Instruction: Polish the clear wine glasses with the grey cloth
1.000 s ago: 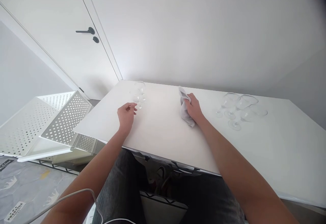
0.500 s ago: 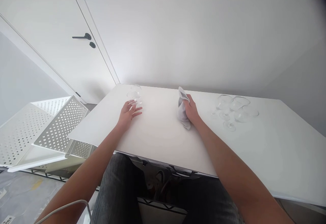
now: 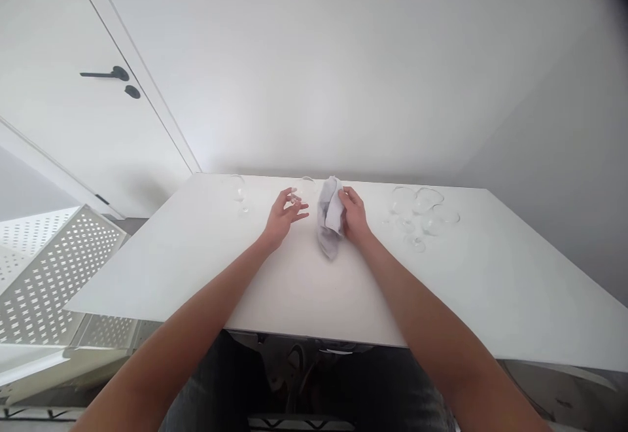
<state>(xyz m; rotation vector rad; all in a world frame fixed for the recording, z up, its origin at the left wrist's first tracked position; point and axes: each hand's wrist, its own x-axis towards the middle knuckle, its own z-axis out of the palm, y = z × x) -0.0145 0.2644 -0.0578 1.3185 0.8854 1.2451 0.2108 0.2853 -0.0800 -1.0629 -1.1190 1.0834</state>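
My left hand (image 3: pixel 283 215) pinches the stem of a clear wine glass (image 3: pixel 307 188) between thumb and fingers, the other fingers stretched out. The glass is tilted with its bowl toward the right, close to the cloth. My right hand (image 3: pixel 355 215) grips a crumpled light grey cloth (image 3: pixel 330 219), which hangs down to the left of the fingers. A second clear wine glass (image 3: pixel 238 190) stands on the white table (image 3: pixel 294 288), left of my left hand. Right of my right hand, several clear wine glasses (image 3: pixel 426 201) stand in a group; their outlines are faint.
A white wall (image 3: pixel 294 91) rises behind the table's far edge. At the left are a white door with a black handle (image 3: pixel 105 74) and a white perforated metal panel (image 3: pixel 53 288). My legs are below the table's front edge.
My left hand has carried one wine glass rightward, away from the other left-hand glass. The cloth in my right hand has come closer to that glass. The camera view has shifted.
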